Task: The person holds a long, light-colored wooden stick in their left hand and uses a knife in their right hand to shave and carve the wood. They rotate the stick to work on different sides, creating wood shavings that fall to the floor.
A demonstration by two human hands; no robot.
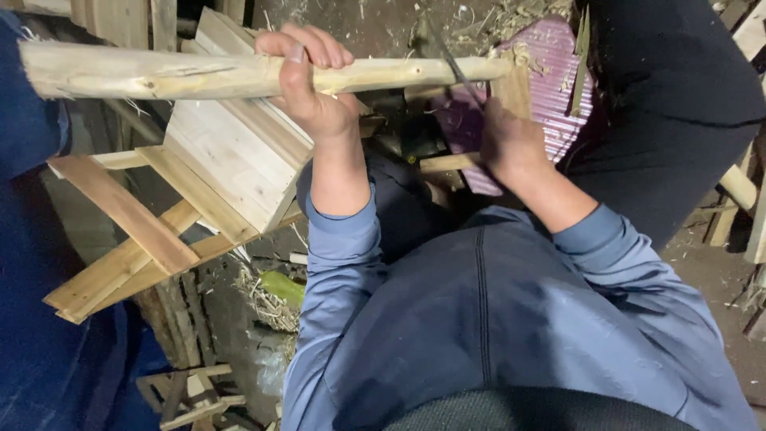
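My left hand (307, 76) grips a long peeled wooden pole (159, 76) that runs level across the top of the view, its rough cut end at the far left. My right hand (511, 144) is closed on the pale wooden handle (447, 163) of a thin dark blade (455, 60), which rises to the pole's right end. Both arms wear blue sleeves. The pole's right tip rests by a purple ribbed sheet (550, 80).
Below the pole stands a frame of pale planks (223, 160) and slats (120, 207). A blue cloth (32, 319) fills the left edge. A dark garment (678, 104) hangs at the right. Wood shavings and scraps (271, 299) litter the dirt floor.
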